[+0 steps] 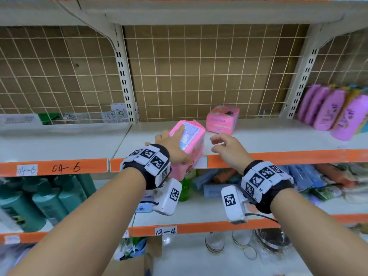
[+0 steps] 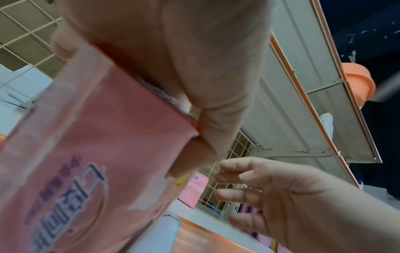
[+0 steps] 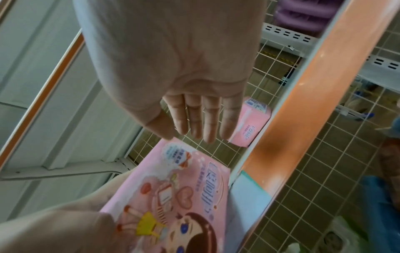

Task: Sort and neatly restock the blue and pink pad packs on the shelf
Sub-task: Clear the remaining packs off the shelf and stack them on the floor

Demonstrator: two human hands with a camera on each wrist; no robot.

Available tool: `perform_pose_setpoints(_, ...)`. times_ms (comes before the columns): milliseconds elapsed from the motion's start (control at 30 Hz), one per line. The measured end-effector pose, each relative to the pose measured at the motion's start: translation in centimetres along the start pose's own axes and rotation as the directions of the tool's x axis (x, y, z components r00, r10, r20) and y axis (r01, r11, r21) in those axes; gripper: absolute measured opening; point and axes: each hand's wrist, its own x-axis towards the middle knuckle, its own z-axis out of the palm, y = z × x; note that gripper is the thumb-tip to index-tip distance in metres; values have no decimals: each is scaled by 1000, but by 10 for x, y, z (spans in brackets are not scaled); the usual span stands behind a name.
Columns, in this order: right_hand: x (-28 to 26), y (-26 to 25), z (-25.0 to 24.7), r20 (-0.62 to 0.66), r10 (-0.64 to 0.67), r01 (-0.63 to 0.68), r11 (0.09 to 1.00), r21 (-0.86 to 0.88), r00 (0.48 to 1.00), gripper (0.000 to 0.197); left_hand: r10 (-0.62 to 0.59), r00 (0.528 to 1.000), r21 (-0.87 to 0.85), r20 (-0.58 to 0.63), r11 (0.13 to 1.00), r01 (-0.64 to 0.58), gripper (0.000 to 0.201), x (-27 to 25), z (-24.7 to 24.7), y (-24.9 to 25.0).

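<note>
My left hand (image 1: 171, 145) grips a pink pad pack (image 1: 189, 144) and holds it tilted over the front edge of the middle shelf (image 1: 268, 134). The same pink pad pack (image 2: 86, 154) fills the left wrist view, and its cartoon-printed face (image 3: 179, 193) shows in the right wrist view. My right hand (image 1: 227, 145) hovers just right of the pack, fingers straight and relaxed, holding nothing. A second pink pad pack (image 1: 222, 119) stands further back on the shelf near the wire grid, also seen as a small pink pack (image 3: 251, 123). No blue pack is visible on this shelf.
Purple bottles (image 1: 334, 112) crowd the right end of the shelf. The orange price rail (image 1: 298, 157) runs along the shelf front. Green bottles (image 1: 45, 198) and blue packets (image 1: 302, 176) sit on the shelf below. A wire grid (image 1: 199, 72) backs the shelf.
</note>
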Motion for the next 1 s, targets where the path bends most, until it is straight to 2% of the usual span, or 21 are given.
perform_pose_setpoints(233,42,-1,-31,-15,45,-46,994,-101,999,29,-42,997,75,-67,996,47,106,18,4,2)
perform_pose_setpoints(300,45,-6,-21,73,58,-50,994,-96,996,32,-55,996,33,-67,998,57,106,24,5,-1)
perform_pose_setpoints(367,38,-8,4,237,81,-68,996,-60,968,35,-76,995,-29,-58,997,74,105,26,7,-1)
perform_pose_setpoints(433,29,-10,29,297,50,-63,997,34,954,25,-128,990,-129,-53,984,120,104,28,8,-2)
perform_pose_setpoints(500,25,-12,43,243,-16,-3,997,79,970,17,-189,980,-232,-66,958,169,100,28,10,-1)
perform_pose_setpoints(533,25,-13,47,188,-37,27,998,53,981,19,-213,973,-255,-93,949,184,97,26,12,1)
perform_pose_setpoints(600,24,-16,50,72,-33,32,999,20,997,22,-245,955,-246,-170,949,199,92,19,17,8)
perform_pose_setpoints(633,21,-18,50,57,-22,19,998,65,998,19,-240,950,-222,-200,955,195,91,16,18,11)
perform_pose_setpoints(667,18,-22,50,106,-19,4,991,134,994,16,-223,952,-200,-210,963,181,92,14,18,12)
perform_pose_setpoints(733,14,-29,46,297,-42,-32,970,242,954,18,-145,977,-243,-157,965,104,98,9,13,7)
perform_pose_setpoints(800,17,-34,35,405,-114,-18,951,307,907,29,49,992,-297,-118,951,-82,105,2,1,-3)
perform_pose_setpoints(867,24,-38,22,450,-161,66,973,219,878,52,246,966,-244,-78,935,-258,106,-11,-5,-11)
perform_pose_setpoints(933,33,-42,10,510,-163,179,984,17,845,70,343,939,-34,-39,938,-344,99,-19,-5,-14)
perform_pose_setpoints(967,39,-47,5,564,-156,215,976,-40,811,71,328,944,158,-40,935,-318,100,-18,-6,-15)
perform_pose_setpoints(1000,46,-51,1,608,-132,221,973,-73,783,70,305,949,366,-79,894,-257,102,-13,-9,-13)
